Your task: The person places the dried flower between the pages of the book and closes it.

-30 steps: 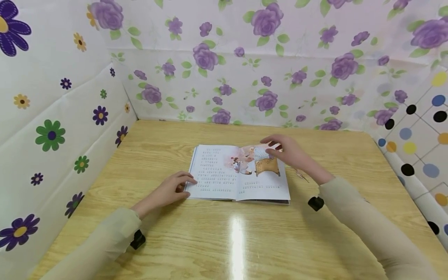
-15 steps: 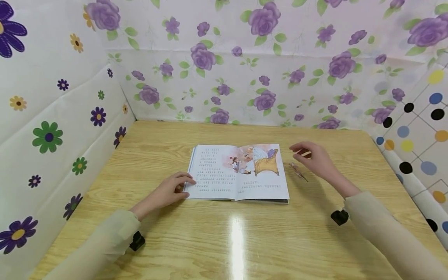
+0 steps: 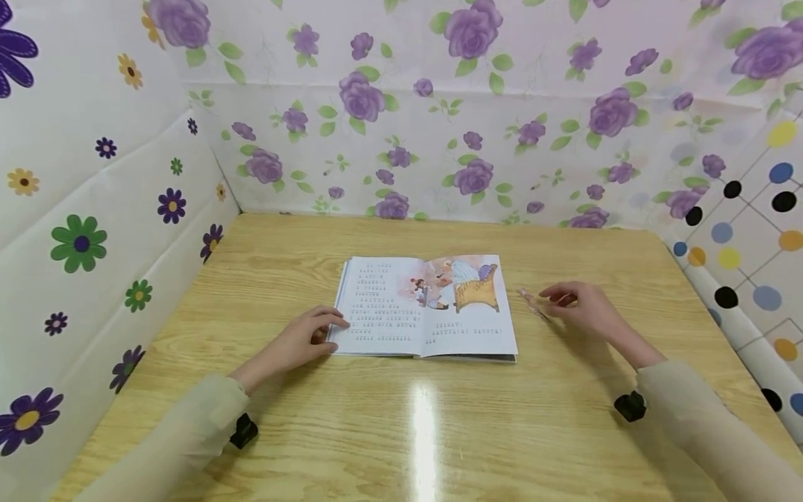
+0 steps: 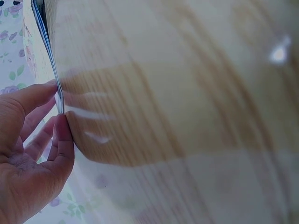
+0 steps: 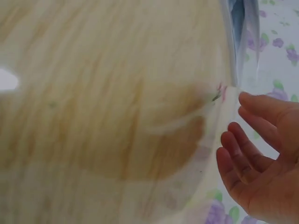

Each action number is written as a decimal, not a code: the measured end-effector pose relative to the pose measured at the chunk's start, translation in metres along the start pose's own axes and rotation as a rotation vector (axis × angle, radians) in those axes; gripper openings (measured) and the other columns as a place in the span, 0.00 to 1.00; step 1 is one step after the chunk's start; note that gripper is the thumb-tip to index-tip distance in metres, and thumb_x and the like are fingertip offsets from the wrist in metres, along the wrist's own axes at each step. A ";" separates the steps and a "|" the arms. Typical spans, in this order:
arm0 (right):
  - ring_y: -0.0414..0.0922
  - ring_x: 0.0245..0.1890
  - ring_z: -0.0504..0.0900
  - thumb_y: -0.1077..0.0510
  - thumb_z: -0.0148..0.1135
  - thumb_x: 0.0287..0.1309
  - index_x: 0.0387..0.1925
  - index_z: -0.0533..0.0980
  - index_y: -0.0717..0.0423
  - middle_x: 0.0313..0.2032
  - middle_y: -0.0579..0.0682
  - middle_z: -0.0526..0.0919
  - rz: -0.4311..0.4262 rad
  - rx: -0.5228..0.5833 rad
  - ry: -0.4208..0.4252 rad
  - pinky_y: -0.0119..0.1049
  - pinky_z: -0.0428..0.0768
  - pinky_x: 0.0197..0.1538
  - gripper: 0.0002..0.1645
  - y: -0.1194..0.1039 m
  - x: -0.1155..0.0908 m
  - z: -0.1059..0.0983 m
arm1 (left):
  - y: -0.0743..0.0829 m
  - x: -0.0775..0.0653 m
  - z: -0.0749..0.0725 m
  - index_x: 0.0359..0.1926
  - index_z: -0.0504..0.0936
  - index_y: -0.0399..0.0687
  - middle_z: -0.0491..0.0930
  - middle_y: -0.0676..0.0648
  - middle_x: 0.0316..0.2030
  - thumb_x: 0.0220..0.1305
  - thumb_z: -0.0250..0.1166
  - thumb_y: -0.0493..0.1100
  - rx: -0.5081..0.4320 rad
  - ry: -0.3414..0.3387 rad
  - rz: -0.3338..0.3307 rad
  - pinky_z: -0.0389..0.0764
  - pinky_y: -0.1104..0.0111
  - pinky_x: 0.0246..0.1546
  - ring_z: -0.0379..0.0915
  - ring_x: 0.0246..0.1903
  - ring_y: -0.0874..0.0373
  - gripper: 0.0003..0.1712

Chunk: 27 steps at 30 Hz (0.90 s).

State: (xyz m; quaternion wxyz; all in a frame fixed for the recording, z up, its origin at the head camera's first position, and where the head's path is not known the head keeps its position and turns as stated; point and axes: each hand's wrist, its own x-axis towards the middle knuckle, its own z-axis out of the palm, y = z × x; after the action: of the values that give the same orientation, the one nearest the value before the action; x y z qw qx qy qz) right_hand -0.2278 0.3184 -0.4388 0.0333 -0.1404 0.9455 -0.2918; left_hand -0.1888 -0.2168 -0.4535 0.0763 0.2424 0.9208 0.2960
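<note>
An open picture book (image 3: 464, 338) lies flat on the table, text on its left page and a coloured picture on its right. At the book's left edge rests my left hand (image 3: 306, 341), its fingertips on the page margin and its thumb at the lower corner. My right hand (image 3: 583, 310) is just right of a small slender pinkish piece (image 3: 533, 305) with a thin dark stem, lying beside the book. Its fingers bend loosely and hold nothing; whether a fingertip touches the piece is unclear. The right wrist view shows the pinkish piece (image 5: 220, 92) by the thumb tip.
The wooden table (image 3: 351, 425) has a glossy top that reflects a light. Flower-patterned cloth (image 3: 389, 139) stands behind it and on the left side; dotted cloth (image 3: 746, 230) is on the right. Black wrist cameras (image 3: 630, 406) are worn on both wrists.
My right hand has moved right and towards me, off the book's right page and down beside the pinkish piece. The left hand stays at the book's left edge.
</note>
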 end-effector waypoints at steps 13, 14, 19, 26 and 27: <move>0.39 0.30 0.74 0.57 0.68 0.60 0.51 0.82 0.52 0.38 0.53 0.83 0.044 0.061 -0.091 0.31 0.74 0.32 0.17 0.023 0.000 0.004 | 0.001 0.001 -0.001 0.56 0.81 0.46 0.72 0.39 0.64 0.61 0.69 0.37 0.026 0.003 -0.005 0.77 0.66 0.44 0.72 0.45 0.54 0.21; 0.38 0.30 0.74 0.56 0.67 0.61 0.51 0.82 0.52 0.37 0.52 0.83 0.047 0.071 -0.094 0.31 0.74 0.32 0.16 0.026 0.001 0.004 | 0.002 0.001 -0.001 0.56 0.81 0.46 0.72 0.39 0.63 0.61 0.69 0.37 0.027 0.001 -0.005 0.77 0.66 0.43 0.72 0.45 0.54 0.21; 0.36 0.33 0.76 0.56 0.64 0.64 0.50 0.84 0.49 0.43 0.53 0.86 0.040 0.084 -0.109 0.30 0.75 0.36 0.13 0.034 0.004 -0.001 | 0.002 0.000 0.000 0.56 0.81 0.46 0.71 0.39 0.64 0.62 0.69 0.37 0.019 -0.013 -0.012 0.76 0.67 0.42 0.71 0.44 0.55 0.21; 0.35 0.37 0.79 0.56 0.62 0.66 0.51 0.84 0.48 0.52 0.57 0.85 0.032 0.122 -0.150 0.31 0.78 0.38 0.14 0.038 0.009 -0.006 | -0.001 0.001 0.000 0.57 0.81 0.47 0.71 0.40 0.64 0.62 0.69 0.37 0.010 -0.012 -0.018 0.76 0.67 0.42 0.70 0.43 0.55 0.21; 0.36 0.36 0.79 0.56 0.62 0.66 0.51 0.84 0.48 0.52 0.57 0.85 0.039 0.135 -0.155 0.32 0.78 0.37 0.14 0.038 0.009 -0.006 | -0.001 0.000 0.000 0.57 0.81 0.47 0.71 0.40 0.64 0.62 0.69 0.37 0.009 -0.011 -0.017 0.76 0.68 0.42 0.70 0.44 0.55 0.21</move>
State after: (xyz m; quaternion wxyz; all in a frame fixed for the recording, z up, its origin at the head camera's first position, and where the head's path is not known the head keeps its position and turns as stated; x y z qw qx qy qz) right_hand -0.2472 0.3496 -0.4548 0.1216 -0.1418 0.9208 -0.3423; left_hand -0.1896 -0.2173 -0.4536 0.0830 0.2367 0.9236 0.2899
